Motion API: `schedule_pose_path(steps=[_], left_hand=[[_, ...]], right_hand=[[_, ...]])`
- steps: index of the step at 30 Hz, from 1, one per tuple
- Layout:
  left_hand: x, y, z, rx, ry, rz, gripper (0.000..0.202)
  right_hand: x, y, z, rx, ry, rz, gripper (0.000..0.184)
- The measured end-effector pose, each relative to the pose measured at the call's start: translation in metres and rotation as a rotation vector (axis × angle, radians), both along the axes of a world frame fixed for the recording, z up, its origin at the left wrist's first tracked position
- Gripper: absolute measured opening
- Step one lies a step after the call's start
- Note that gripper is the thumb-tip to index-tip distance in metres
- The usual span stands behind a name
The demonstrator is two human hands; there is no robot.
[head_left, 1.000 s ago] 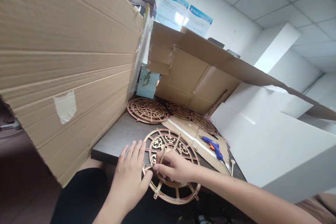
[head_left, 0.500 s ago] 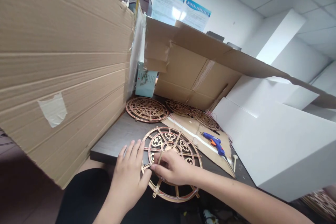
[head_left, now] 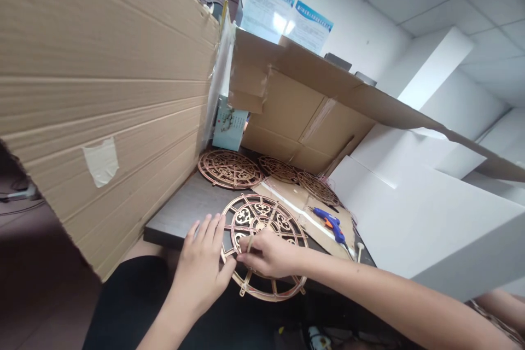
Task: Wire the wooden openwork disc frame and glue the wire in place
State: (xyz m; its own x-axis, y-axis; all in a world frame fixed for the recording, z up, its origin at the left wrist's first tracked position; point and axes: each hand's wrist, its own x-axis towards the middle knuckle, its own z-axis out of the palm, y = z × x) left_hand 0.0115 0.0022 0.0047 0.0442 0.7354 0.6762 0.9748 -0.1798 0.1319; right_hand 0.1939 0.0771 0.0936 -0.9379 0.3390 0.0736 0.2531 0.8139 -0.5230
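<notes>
My left hand lies flat with its fingers spread, pressing on the left side of a copper-coloured fretwork disc without gripping it. On my right hand, the thumb and forefinger are pressed together, pinching a thin wooden stick. Its lower end goes down behind my fingers, so I can't tell exactly where it meets the disc. Little has changed over the last second: both hands stay on the same part of the disc, and only a short stub of the stick shows above my fingers now.

The disc lies flat at the front of a dark table. Its lower part seems to run past the table's edge above my lap, though I can't be sure. Farther along the table lie three more discs, beside a cardboard sheet that carries a blue glue gun. A tall cardboard panel stands to my left, and white foam boards stand to my right.
</notes>
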Motion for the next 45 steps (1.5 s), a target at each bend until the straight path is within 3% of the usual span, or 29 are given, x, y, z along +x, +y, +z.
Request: schedule_pose_path(steps=[4,7,11,17,24,32,38,45], left_hand=[[-0.001,0.000,-0.003,0.002,-0.016,0.001,0.065],[-0.001,0.001,-0.004,-0.004,-0.018,-0.004,0.065],[0.000,0.001,-0.004,0.002,-0.023,-0.003,0.066],[0.001,0.000,0.000,-0.007,-0.012,0.002,0.066],[0.001,0.000,-0.001,0.005,0.014,0.003,0.066],[0.001,0.000,-0.001,-0.022,-0.038,0.006,0.066],[0.001,0.002,-0.002,0.003,-0.058,0.008,0.063],[-0.001,0.005,-0.002,0.020,-0.025,0.010,0.064]], right_hand=[[0.001,0.002,-0.002,-0.275,-0.010,-0.093,0.024],[0.003,-0.005,-0.011,-0.356,0.054,-0.223,0.025],[0.001,-0.014,-0.016,-0.284,0.115,-0.288,0.027],[-0.004,-0.017,-0.009,-0.124,0.137,-0.246,0.026],[-0.008,-0.021,-0.004,-0.058,0.119,-0.244,0.026],[-0.009,-0.035,-0.016,0.058,0.132,-0.321,0.030],[-0.008,-0.025,-0.010,0.032,0.116,-0.215,0.030],[-0.003,-0.021,-0.005,0.111,0.070,-0.076,0.029]])
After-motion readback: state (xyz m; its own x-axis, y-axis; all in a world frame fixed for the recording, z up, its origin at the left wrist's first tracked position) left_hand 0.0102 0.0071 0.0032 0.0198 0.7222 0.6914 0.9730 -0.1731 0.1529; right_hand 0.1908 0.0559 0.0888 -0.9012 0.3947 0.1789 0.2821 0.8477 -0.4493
